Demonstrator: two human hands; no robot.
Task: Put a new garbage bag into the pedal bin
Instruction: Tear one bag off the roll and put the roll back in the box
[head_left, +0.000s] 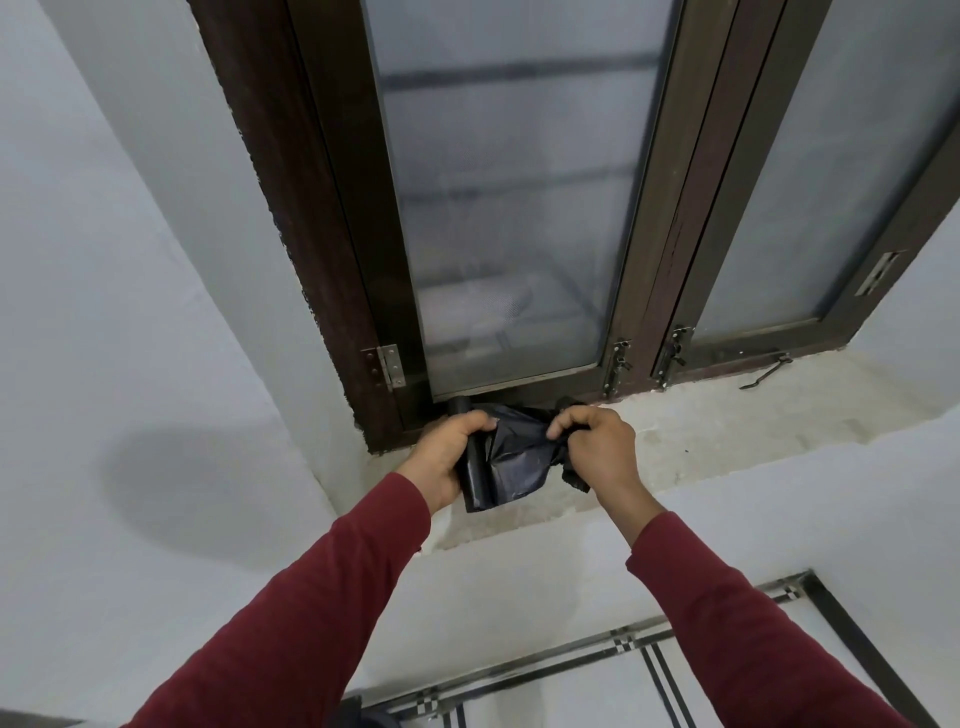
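Observation:
A roll of black garbage bags (475, 480) is held over the window sill (727, 441). My left hand (447, 452) is wrapped around the roll, which stands nearly upright. My right hand (597, 447) pinches the crumpled free end of the garbage bag (519, 452), which stretches between both hands. Both arms wear dark red sleeves. No pedal bin is clearly in view.
A dark brown window frame (332, 249) with frosted panes rises right behind the hands, with metal latches (615, 366) at its base. White walls stand on the left and below the sill. A patterned tile floor (649, 670) shows at the bottom right.

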